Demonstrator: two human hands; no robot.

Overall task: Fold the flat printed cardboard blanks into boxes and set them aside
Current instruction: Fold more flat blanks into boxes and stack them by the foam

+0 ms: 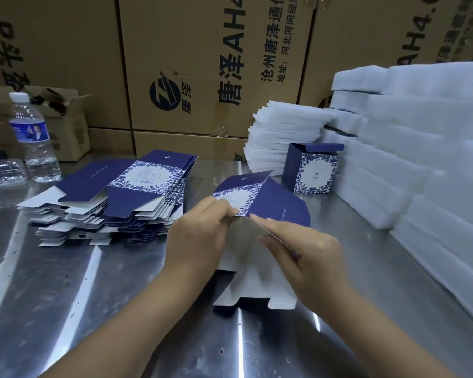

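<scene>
At the counter's (pixel 79 296) near centre, the left hand (pixel 200 233) and right hand (pixel 306 257) each pinch an edge of a half-opened blank (pixel 279 208). An uneven pull could crease it off its scores or tear a flap. A finished box (pixel 311 170) stands far right and the stack (pixel 120 197) lies left. The far cartons (pixel 202 64) read "唐泽 AHA4" and "沧州唐泽通信".

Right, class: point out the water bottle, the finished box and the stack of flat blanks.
water bottle (pixel 32 132), head view, on its blue label.
finished box (pixel 316 173), head view, on its floral front face.
stack of flat blanks (pixel 148 173), head view, on the top blank's printed panel.
</scene>
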